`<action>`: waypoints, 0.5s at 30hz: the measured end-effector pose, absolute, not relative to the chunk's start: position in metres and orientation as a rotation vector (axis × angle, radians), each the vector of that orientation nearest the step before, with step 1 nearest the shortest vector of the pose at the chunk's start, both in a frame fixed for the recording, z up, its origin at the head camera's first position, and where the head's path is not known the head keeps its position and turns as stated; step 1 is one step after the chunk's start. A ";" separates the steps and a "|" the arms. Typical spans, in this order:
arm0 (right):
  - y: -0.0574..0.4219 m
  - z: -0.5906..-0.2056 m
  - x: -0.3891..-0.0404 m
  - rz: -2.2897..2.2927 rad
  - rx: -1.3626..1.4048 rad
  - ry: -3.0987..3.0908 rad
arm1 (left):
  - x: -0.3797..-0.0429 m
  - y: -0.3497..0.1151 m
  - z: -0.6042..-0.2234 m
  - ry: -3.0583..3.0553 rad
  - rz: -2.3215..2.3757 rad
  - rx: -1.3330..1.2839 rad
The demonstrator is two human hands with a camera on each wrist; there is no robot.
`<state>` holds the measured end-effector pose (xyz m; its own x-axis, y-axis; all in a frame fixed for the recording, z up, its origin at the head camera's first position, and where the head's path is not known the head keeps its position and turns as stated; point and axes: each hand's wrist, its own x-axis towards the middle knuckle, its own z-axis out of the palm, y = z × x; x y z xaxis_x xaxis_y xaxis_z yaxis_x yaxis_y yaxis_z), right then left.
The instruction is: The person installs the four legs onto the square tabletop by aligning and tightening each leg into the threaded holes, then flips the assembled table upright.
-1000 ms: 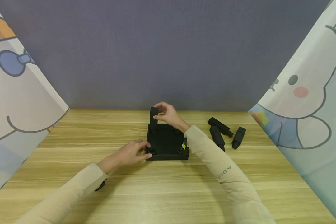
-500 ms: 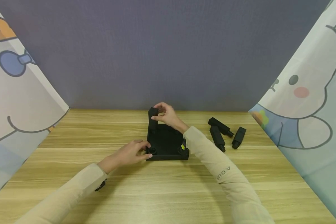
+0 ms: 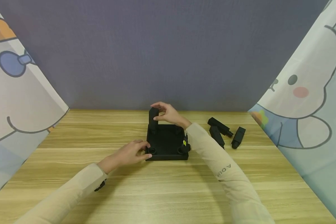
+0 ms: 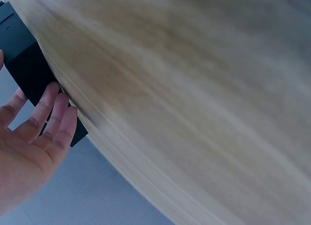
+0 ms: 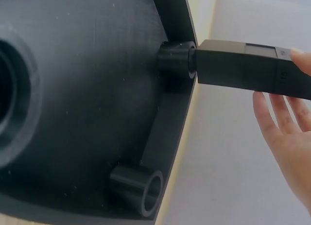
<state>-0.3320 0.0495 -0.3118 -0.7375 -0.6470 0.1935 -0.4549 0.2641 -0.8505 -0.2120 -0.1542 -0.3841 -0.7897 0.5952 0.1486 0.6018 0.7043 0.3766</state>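
Observation:
A shallow black square base [image 3: 168, 140] with raised edges and round corner sockets lies on the table. One black square-section leg [image 3: 153, 118] stands in its far-left socket; in the right wrist view the narrow end of the leg sits at the socket [image 5: 177, 60]. My right hand [image 3: 169, 114] pinches the upper part of this leg between thumb and fingers. At the base's near-left corner, my left hand [image 3: 130, 152] grips the edge, thumb at the front and fingers at the side. The left wrist view shows those fingers [image 4: 60, 120] against the black side.
Right of the base lie several loose black legs [image 3: 239, 137], two of them touching or nearly so. Another corner socket [image 5: 141, 188] stands open in the right wrist view. A grey panel [image 3: 168, 56] rises behind the wooden table [image 3: 168, 189], with printed cloths at both sides.
The leg leaned a little left half a second ago and now stands straighter, with its top turned slightly. My right fingers have shifted a little on it. My left hand stays in place.

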 end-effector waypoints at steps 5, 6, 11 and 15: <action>0.050 -0.316 -0.340 -1.415 -1.028 2.351 | -0.212 -0.154 -0.384 -2.887 -0.652 -1.017; 0.049 -0.316 -0.340 -1.414 -1.027 2.358 | -0.212 -0.154 -0.384 -2.886 -0.655 -1.020; 0.046 -0.322 -0.337 -1.453 -1.026 2.456 | -0.212 -0.154 -0.384 -2.883 -0.664 -1.028; 0.043 -0.329 -0.334 -1.517 -1.019 2.517 | -0.211 -0.154 -0.384 -2.877 -0.658 -1.028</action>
<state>-0.3340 0.0433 -0.3285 -0.7849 -0.5456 0.2938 -0.5147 0.3098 -0.7994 -0.2115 -0.1543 -0.3840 -0.7833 0.6022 0.1540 0.6093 0.6948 0.3820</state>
